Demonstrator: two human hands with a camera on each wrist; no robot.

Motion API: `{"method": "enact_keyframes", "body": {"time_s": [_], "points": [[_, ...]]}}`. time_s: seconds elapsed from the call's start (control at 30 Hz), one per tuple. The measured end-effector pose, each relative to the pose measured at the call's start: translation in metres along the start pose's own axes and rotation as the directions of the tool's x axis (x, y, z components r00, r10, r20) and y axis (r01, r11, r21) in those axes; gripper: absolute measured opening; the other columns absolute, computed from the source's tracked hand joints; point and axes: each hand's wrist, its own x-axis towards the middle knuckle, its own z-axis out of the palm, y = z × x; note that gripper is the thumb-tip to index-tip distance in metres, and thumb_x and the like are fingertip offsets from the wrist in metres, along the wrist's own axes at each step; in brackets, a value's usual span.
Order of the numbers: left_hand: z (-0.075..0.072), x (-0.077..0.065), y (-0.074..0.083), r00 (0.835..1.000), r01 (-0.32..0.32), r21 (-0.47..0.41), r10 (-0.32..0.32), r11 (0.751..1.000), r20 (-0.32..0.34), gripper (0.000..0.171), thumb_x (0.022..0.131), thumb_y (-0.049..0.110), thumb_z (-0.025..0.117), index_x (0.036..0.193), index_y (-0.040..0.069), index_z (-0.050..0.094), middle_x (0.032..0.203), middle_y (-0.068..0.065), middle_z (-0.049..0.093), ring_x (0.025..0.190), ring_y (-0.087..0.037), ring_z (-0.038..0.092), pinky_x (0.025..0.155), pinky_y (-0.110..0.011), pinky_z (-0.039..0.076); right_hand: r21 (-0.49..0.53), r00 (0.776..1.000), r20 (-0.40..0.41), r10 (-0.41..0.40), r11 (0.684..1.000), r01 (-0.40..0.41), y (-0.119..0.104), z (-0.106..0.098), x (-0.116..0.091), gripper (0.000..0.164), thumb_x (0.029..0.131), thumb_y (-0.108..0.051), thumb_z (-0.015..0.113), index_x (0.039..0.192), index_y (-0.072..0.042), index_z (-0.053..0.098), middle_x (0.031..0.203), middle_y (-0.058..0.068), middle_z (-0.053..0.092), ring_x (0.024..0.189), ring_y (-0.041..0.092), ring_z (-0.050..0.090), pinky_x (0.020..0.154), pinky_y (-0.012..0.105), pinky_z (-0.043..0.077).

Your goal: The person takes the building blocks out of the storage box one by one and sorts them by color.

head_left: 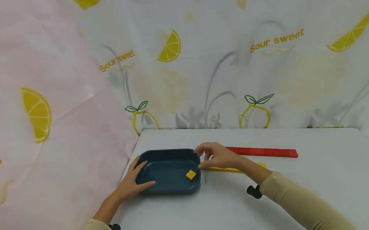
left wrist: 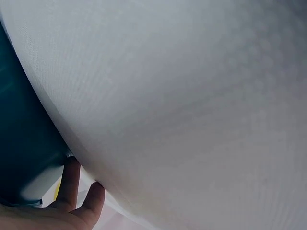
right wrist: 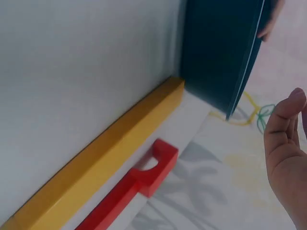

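A dark teal tray (head_left: 171, 192) sits on the white table with a small yellow square block (head_left: 191, 174) in its right front part. The left hand (head_left: 131, 181) rests over the tray's left end, thumb and a finger spread across it; two fingertips reach down by the table in the left wrist view. At the tray's right rim, the right hand (head_left: 218, 154) is raised, fingers loosely bent, holding nothing visible. Beneath and beside it lie a long yellow strip (right wrist: 108, 148), one end by the tray, and a red strip (head_left: 263, 151) with a rounded notch near its end.
White cloth covers the table (head_left: 185, 223). A lemon-printed curtain (head_left: 213, 68) stands behind, and a pinkish one (head_left: 76, 117) rises along the left edge. Dark wrist devices show below both sleeves.
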Motion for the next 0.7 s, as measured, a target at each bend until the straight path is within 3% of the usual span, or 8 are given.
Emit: {"method": "enact_keyframes", "body": {"time_s": [0.1, 0.2, 0.33, 0.47, 0.6, 0.7], "points": [[0.001, 0.000, 0.000, 1.000, -0.003, 0.001, 0.003, 1.000, 0.001, 0.091, 0.083, 0.048, 0.075, 0.154, 0.012, 0.032, 0.165, -0.018, 0.004, 0.149, -0.046, 0.013, 0.109, -0.073, 0.026, -0.028, 0.999, 0.046, 0.012, 1.000, -0.010, -0.005, 0.017, 0.018, 0.049, 0.084, -0.018, 0.079, 0.127, -0.003, 0.061, 0.117, 0.016, 0.063, 0.081, 0.014, 0.064, 0.076, 0.025, 0.055], [0.000, -0.001, 0.001, 1.000, -0.005, 0.008, 0.005, 1.000, 0.000, 0.091, 0.083, 0.049, 0.075, 0.155, 0.012, 0.032, 0.165, -0.018, 0.003, 0.149, -0.047, 0.014, 0.108, -0.073, 0.026, -0.171, 0.993, 0.113, 0.032, 0.985, -0.012, -0.010, 0.033, 0.036, 0.051, 0.084, -0.019, 0.080, 0.128, -0.004, 0.061, 0.119, 0.014, 0.064, 0.088, 0.013, 0.063, 0.078, 0.023, 0.054], [-0.001, 0.000, 0.002, 1.000, -0.002, 0.015, 0.002, 1.000, 0.000, 0.091, 0.083, 0.050, 0.074, 0.155, 0.013, 0.032, 0.166, -0.016, 0.003, 0.149, -0.046, 0.015, 0.108, -0.073, 0.027, -0.383, 0.978, 0.197, 0.066, 0.924, 0.015, -0.011, 0.050, 0.053, 0.052, 0.082, -0.023, 0.082, 0.128, -0.008, 0.063, 0.122, 0.008, 0.064, 0.104, 0.016, 0.059, 0.090, 0.027, 0.052], [0.001, 0.001, 0.002, 1.000, -0.004, 0.011, 0.004, 1.000, 0.005, 0.092, 0.083, 0.052, 0.074, 0.155, 0.013, 0.032, 0.166, -0.016, 0.003, 0.149, -0.045, 0.015, 0.109, -0.071, 0.027, -0.476, 0.957, 0.258, 0.131, 0.879, 0.008, -0.005, 0.057, 0.062, 0.053, 0.079, -0.025, 0.084, 0.127, -0.012, 0.065, 0.124, 0.005, 0.063, 0.114, 0.018, 0.056, 0.100, 0.033, 0.049], [0.002, 0.001, 0.001, 1.000, -0.003, 0.025, 0.003, 1.000, 0.009, 0.091, 0.083, 0.052, 0.073, 0.155, 0.014, 0.032, 0.166, -0.016, 0.004, 0.149, -0.045, 0.016, 0.109, -0.071, 0.028, -0.536, 0.951, 0.254, 0.173, 0.844, -0.011, 0.001, 0.060, 0.064, 0.048, 0.079, -0.022, 0.085, 0.123, -0.013, 0.068, 0.118, 0.003, 0.064, 0.109, 0.016, 0.057, 0.097, 0.031, 0.050], [0.001, 0.001, 0.001, 1.000, -0.002, 0.030, 0.001, 1.000, 0.006, 0.091, 0.083, 0.052, 0.074, 0.154, 0.014, 0.033, 0.166, -0.016, 0.004, 0.148, -0.046, 0.016, 0.108, -0.072, 0.027, -0.625, 0.950, 0.243, 0.197, 0.781, -0.003, 0.002, 0.061, 0.065, 0.040, 0.082, -0.017, 0.081, 0.120, -0.015, 0.069, 0.112, 0.003, 0.064, 0.099, 0.015, 0.055, 0.089, 0.029, 0.051]]}}
